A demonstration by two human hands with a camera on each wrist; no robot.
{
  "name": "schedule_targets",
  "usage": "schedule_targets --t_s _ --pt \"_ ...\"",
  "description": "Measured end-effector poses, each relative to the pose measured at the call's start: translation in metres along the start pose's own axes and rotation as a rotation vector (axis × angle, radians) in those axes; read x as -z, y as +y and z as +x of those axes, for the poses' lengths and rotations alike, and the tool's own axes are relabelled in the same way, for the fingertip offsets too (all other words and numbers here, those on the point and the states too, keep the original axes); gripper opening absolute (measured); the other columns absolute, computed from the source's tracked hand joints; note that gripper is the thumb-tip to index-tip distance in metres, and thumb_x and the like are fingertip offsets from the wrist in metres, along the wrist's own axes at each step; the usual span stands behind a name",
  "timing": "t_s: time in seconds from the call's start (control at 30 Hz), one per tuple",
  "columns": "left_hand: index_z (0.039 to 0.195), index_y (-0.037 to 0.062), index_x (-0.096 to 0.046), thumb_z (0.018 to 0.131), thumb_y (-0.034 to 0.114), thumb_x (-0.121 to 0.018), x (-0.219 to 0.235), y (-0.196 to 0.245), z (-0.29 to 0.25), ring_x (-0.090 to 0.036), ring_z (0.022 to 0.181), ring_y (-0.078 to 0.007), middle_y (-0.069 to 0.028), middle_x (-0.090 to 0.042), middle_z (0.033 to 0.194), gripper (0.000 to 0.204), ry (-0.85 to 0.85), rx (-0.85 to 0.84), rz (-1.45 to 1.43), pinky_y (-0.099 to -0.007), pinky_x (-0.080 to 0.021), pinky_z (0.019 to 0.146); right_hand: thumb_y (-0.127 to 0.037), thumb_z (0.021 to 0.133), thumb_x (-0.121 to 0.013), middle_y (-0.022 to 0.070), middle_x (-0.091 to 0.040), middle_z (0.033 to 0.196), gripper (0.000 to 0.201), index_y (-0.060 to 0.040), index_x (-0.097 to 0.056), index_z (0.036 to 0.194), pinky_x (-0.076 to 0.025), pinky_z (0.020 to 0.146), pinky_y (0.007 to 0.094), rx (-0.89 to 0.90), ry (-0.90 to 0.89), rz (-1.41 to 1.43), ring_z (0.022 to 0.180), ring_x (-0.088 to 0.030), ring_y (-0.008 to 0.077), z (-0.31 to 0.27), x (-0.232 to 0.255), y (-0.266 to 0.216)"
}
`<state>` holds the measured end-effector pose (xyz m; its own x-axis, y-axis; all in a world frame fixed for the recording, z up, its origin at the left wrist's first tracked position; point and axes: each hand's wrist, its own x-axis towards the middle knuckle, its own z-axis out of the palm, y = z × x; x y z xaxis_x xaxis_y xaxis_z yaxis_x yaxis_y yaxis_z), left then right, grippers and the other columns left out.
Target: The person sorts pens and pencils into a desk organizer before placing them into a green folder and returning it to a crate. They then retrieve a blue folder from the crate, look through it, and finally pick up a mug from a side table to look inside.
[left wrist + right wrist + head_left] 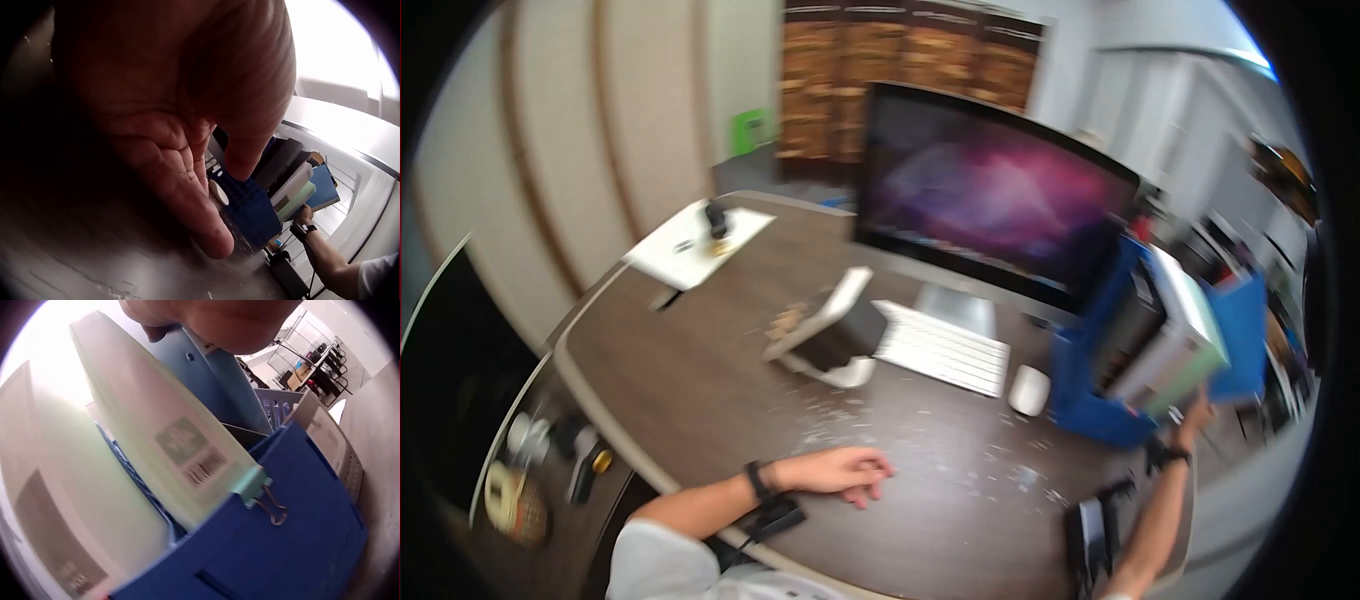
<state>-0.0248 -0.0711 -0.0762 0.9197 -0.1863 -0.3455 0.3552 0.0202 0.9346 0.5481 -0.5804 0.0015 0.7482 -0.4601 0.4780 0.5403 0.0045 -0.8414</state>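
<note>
Over the front of the desk, my left hand [837,470] [178,137] has loosely bent fingers and holds nothing. At the right, my right hand [1193,422] [304,216] [219,322] grips a blue folder [1240,340] [323,189] [215,378] at its edge, partly hidden by the hand. That folder stands tilted beside pale green binders [1195,350] [156,419] in a blue file box [1090,412] [253,215] [269,550]. A teal binder clip [251,486] sits on the box's rim.
A monitor [1000,190], white keyboard [945,347] and mouse [1029,390] stand behind my hands. Left of the keyboard lies a tilted white-and-dark object [830,335]. Small pale scraps [1025,475] are scattered on the desk [730,400]. A black device [1090,540] lies near my right forearm.
</note>
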Motion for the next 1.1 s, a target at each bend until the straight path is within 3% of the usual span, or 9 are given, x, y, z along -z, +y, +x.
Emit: schedule_targets --t_s 0.1,0.17,0.3,0.37,0.47,0.73,0.87,1.03,1.1 --pt "0.146 0.0062 -0.055 0.115 0.034 -0.054 -0.004 0.003 -0.002 -0.076 0.087 -0.0123 -0.0071 -0.074 0.112 0.042 0.012 -0.016 0.002 -0.0253 -0.059 0.075 -0.030 0.097 -0.080 0.0046 -0.069 0.081 0.033 -0.0010 -0.069 0.084 -0.052 0.065 0.0357 -0.009 -0.034 -0.155 0.068 -0.061 0.0162 0.076 0.042 0.119" --pt "0.145 0.0058 -0.055 0.115 0.035 -0.054 -0.002 0.005 -0.004 -0.075 0.086 -0.0125 -0.0074 -0.074 0.111 0.042 0.038 0.002 -0.005 -0.0254 -0.059 0.074 -0.027 0.101 -0.074 0.0078 -0.070 0.102 0.036 0.0051 -0.067 0.116 -0.053 0.079 0.0372 -0.063 -0.232 -0.178 0.090 -0.064 0.0177 0.058 0.048 0.101" --pt "0.142 0.0045 -0.056 0.114 0.034 -0.053 -0.002 0.008 -0.002 -0.075 0.084 -0.0132 -0.0087 -0.073 0.110 0.041 0.013 0.010 0.003 -0.0261 -0.059 0.072 -0.031 0.104 -0.068 0.0037 -0.066 0.086 0.028 -0.0035 -0.069 0.106 -0.046 0.065 0.0338 -0.040 -0.301 -0.218 0.074 -0.060 0.0152 0.060 0.055 0.093" --pt "0.139 0.0034 -0.057 0.114 0.033 -0.054 -0.004 0.006 -0.001 -0.075 0.081 -0.0137 -0.0090 -0.074 0.107 0.039 0.023 -0.016 -0.018 -0.0262 -0.058 0.069 -0.029 0.102 -0.072 0.0059 -0.069 0.111 0.037 0.0011 -0.066 0.123 -0.049 0.088 0.0338 -0.157 -0.423 -0.327 0.100 -0.063 0.0187 0.061 0.059 0.077" --pt "0.135 0.0025 -0.059 0.114 0.032 -0.054 -0.005 0.002 -0.002 -0.075 0.078 -0.0142 -0.0091 -0.074 0.103 0.037 0.038 -0.059 -0.028 -0.0264 -0.058 0.066 -0.029 0.102 -0.073 0.0062 -0.067 0.121 0.041 -0.0019 -0.063 0.132 -0.046 0.097 0.0357 -0.243 -0.538 -0.258 0.109 -0.060 0.0192 0.041 0.070 0.052" --pt "0.136 0.0031 -0.058 0.113 0.028 -0.053 -0.008 -0.002 -0.007 -0.073 0.083 -0.0125 -0.0072 -0.073 0.106 0.034 0.039 -0.116 0.035 -0.0274 -0.059 0.073 -0.031 0.103 -0.071 0.0064 -0.062 0.138 0.045 -0.0117 -0.057 0.142 -0.039 0.114 0.0419 -0.371 -0.408 -0.029 0.133 -0.055 0.0218 0.019 0.097 0.010" --pt "0.134 0.0030 -0.058 0.112 0.028 -0.058 -0.010 -0.002 -0.017 -0.073 0.088 -0.0132 -0.0063 -0.073 0.102 0.034 0.040 -0.194 0.157 -0.0322 -0.059 0.080 -0.037 0.110 -0.058 0.0085 -0.049 0.162 0.055 -0.0141 -0.048 0.158 -0.035 0.122 0.0436 -0.458 -0.209 0.031 0.152 -0.045 0.0259 0.010 0.113 -0.014" --pt "0.128 0.0051 -0.062 0.109 0.034 -0.061 0.000 0.003 -0.070 -0.075 0.093 -0.0307 -0.0111 -0.077 0.099 0.035 0.093 -0.447 0.604 -0.0433 -0.058 0.086 -0.032 0.108 -0.060 0.0091 -0.056 0.153 0.049 -0.0095 -0.054 0.151 -0.041 0.116 0.0441 -0.225 -0.125 0.077 0.146 -0.049 0.0261 -0.002 0.159 -0.018" --pt "0.115 0.0069 -0.070 0.105 0.038 -0.063 0.029 0.041 -0.118 -0.074 0.094 -0.0384 -0.0155 -0.078 0.097 0.033 0.202 -0.267 0.832 -0.0492 -0.058 0.083 -0.022 0.103 -0.067 0.0123 -0.068 0.134 0.043 -0.0062 -0.061 0.142 -0.051 0.103 0.0414 -0.027 -0.106 -0.035 0.129 -0.064 0.0272 -0.030 0.177 -0.036"
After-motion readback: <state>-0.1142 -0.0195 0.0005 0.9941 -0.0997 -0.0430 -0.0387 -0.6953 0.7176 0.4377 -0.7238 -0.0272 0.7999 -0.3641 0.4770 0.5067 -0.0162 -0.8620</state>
